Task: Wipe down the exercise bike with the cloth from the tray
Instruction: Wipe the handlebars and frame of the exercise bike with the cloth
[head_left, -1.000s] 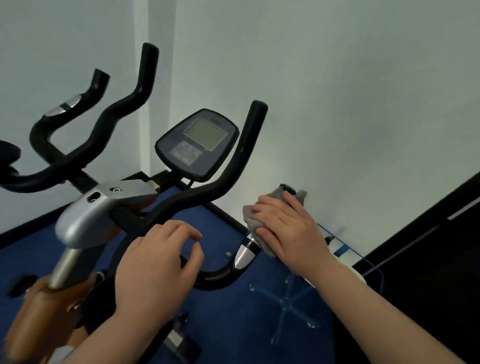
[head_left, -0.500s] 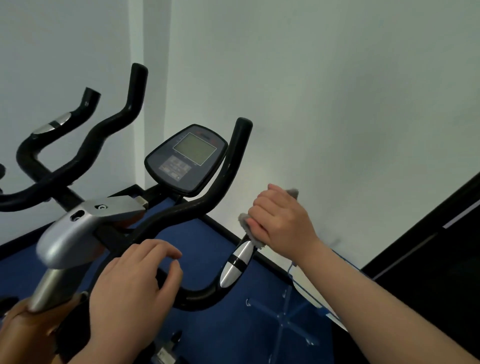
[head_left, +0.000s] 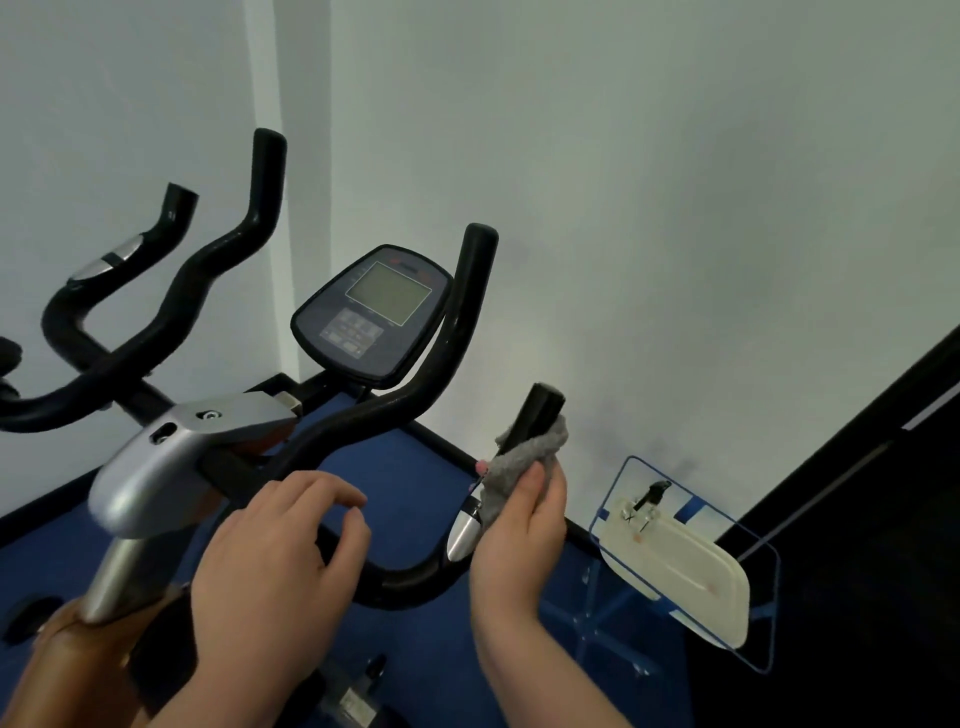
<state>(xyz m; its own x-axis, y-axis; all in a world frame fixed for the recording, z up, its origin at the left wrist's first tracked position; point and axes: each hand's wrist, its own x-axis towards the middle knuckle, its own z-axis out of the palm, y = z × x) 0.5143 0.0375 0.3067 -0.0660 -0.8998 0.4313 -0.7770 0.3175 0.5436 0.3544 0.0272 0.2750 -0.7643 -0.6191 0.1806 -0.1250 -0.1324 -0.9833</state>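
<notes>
The exercise bike (head_left: 171, 462) fills the left and middle, with black handlebars, a silver stem cover and a dark console (head_left: 371, 309). My right hand (head_left: 519, 540) grips the grey cloth (head_left: 519, 457), wrapped round the short right grip (head_left: 535, 410) just above its silver sensor band (head_left: 462, 530). The grip's black tip sticks out above the cloth. My left hand (head_left: 280, 561) rests on the lower handlebar bend with fingers loosely curled, not clearly clasping it. A white tray (head_left: 680, 561) lies to the right of the bike.
The tray sits on a clear blue-edged stand (head_left: 769, 587) and holds a small black clip. White walls close in behind and to the right. A dark panel (head_left: 857, 519) stands at far right. Blue floor lies below the bike.
My right hand has slid down the right grip with the cloth, uncovering the black tip. The view has shifted, bringing the tray into sight. My left hand stays on the bar.
</notes>
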